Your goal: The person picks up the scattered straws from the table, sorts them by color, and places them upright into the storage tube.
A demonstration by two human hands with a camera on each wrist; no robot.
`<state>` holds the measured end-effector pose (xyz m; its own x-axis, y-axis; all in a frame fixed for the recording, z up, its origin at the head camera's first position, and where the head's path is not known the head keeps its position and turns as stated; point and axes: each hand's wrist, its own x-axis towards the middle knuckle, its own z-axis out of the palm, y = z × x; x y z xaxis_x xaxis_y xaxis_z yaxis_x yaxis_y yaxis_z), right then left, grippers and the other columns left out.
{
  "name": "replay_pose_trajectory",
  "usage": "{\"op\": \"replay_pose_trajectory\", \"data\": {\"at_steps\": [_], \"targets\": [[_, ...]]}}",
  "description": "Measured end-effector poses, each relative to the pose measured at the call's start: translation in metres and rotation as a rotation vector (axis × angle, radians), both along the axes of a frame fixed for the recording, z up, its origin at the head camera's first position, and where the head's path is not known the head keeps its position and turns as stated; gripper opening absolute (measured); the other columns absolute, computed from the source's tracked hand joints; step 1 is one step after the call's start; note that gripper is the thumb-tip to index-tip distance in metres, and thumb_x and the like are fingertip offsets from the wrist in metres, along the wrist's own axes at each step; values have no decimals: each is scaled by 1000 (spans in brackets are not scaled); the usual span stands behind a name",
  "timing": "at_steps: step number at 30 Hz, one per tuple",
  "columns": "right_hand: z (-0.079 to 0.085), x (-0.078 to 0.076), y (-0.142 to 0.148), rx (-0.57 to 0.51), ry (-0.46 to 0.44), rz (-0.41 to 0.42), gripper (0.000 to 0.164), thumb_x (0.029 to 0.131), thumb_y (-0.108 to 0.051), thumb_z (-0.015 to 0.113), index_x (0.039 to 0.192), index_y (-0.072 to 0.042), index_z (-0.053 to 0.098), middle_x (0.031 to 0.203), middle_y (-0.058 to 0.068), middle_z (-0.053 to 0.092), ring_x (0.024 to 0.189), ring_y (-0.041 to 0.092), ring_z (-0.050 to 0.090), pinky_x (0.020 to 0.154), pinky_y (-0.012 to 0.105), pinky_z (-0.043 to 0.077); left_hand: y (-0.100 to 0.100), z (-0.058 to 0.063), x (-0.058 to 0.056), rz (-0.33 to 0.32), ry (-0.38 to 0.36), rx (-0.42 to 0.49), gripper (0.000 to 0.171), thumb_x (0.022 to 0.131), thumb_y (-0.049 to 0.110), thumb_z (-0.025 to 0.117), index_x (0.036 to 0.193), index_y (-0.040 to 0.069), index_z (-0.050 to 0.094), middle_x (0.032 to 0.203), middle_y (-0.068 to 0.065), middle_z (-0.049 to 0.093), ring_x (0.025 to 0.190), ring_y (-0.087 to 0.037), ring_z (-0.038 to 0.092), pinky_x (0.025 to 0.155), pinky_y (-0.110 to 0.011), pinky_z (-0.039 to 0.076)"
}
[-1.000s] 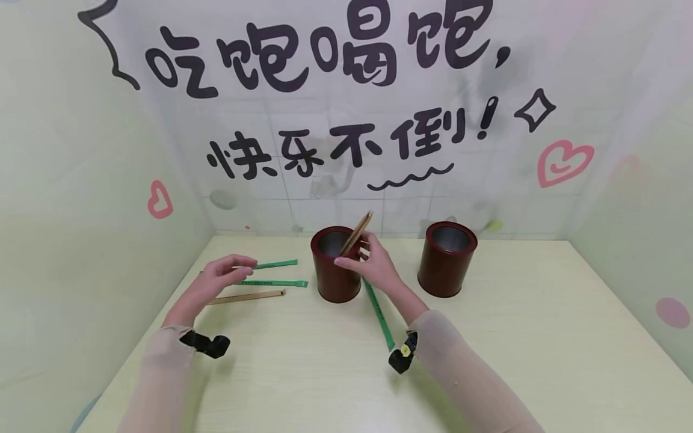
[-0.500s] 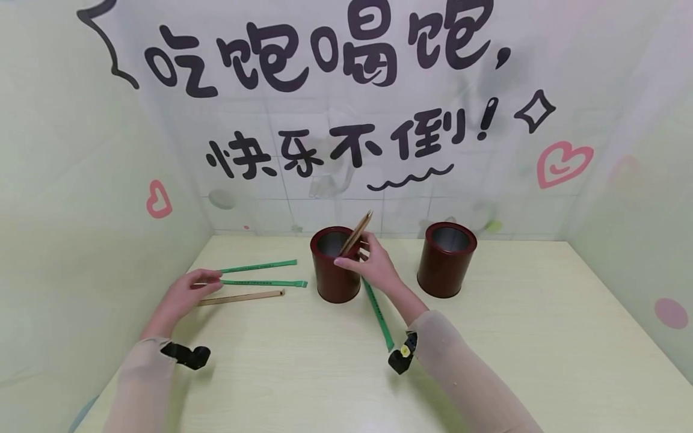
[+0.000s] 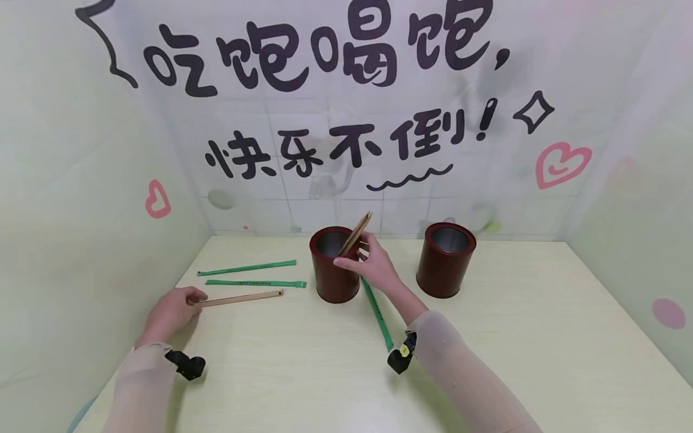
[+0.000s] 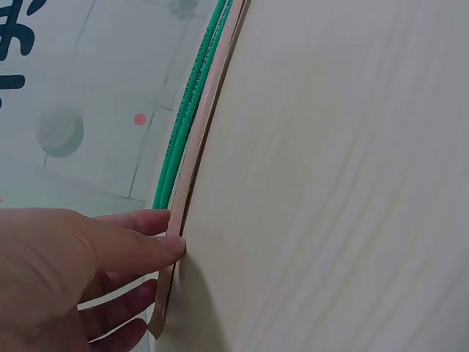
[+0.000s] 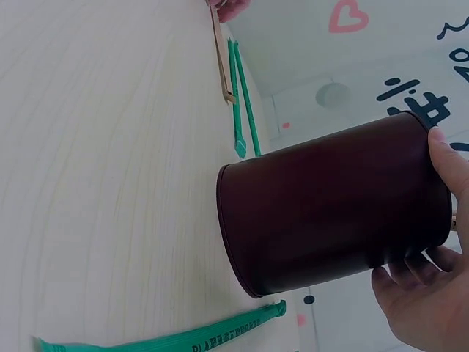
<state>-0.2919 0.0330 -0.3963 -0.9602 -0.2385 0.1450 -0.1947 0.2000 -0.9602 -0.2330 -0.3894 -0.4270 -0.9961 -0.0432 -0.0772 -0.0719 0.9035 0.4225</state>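
Note:
My left hand pinches the near end of a slim brown wrapped straw between thumb and fingers; the straw lies along the tabletop at the left. Two green wrapped straws lie just behind it. At the centre, my right hand grips a dark red tin, its thumb at the rim and fingers curled on the wall, as the right wrist view shows. Brown wrapped straws lean out of this tin; their lower ends are hidden. Another green straw lies under the right wrist, beside the tin.
A second dark red tin stands upright to the right, with no straws visible above its rim. Printed cloth walls close in the back and both sides of the pale wooden table.
My left hand has moved left and down from above the green straws to the end of the brown straw, which it now pinches. The right hand and its tin have stayed in place.

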Motion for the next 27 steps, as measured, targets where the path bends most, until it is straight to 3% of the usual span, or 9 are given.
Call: {"op": "replay_pose_trajectory", "data": {"at_steps": [6,12,17,27], "targets": [[-1,-1,0,-8,-1,-4,77,85,-23,80,147,-7,37,149,11,46,142,30,43,117,48,39,2,0,-2,-8,-12,-40,8,90,4,65,95,6,70,89,-10,68,84,-26,57,71,-35,40],[1,-1,-1,-5,-8,-2,78,85,-24,80,147,-8,37,149,11,46,142,29,43,118,47,38,4,4,1,-50,41,-21,7,89,2,66,93,5,70,89,-12,69,85,-29,59,74,-40,45],[3,0,-2,-6,-10,1,79,85,-23,80,148,-7,36,150,13,46,143,30,42,118,48,38,7,14,-1,-79,118,39,7,90,0,66,95,3,70,95,-17,70,89,-34,63,78,-45,51],[7,-1,-2,-1,-48,36,82,87,-17,77,152,-3,30,155,17,39,146,34,36,121,48,33,35,45,-11,-89,195,171,14,95,8,66,108,2,66,104,-18,69,96,-31,62,73,-29,45]]}}
